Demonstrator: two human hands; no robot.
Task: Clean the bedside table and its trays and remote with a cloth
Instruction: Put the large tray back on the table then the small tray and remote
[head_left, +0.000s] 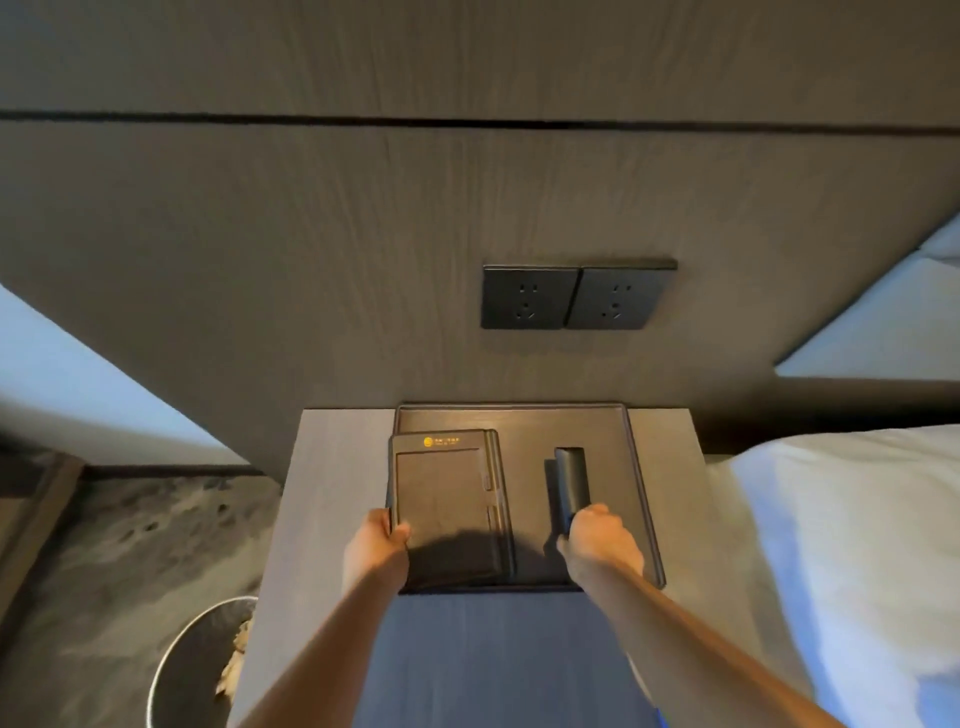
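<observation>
A grey bedside table carries a large dark tray against the wall. Inside it, on the left, sits a smaller dark tray with a gold logo near its top. My left hand grips the small tray's left edge, thumb on top. My right hand holds the near end of a black remote, which points away toward the wall above the large tray's right half. No cloth is in sight.
Two dark wall sockets sit above the table on the wood panel. A white bed borders the table on the right. A round waste bin with crumpled paper stands on the floor at lower left.
</observation>
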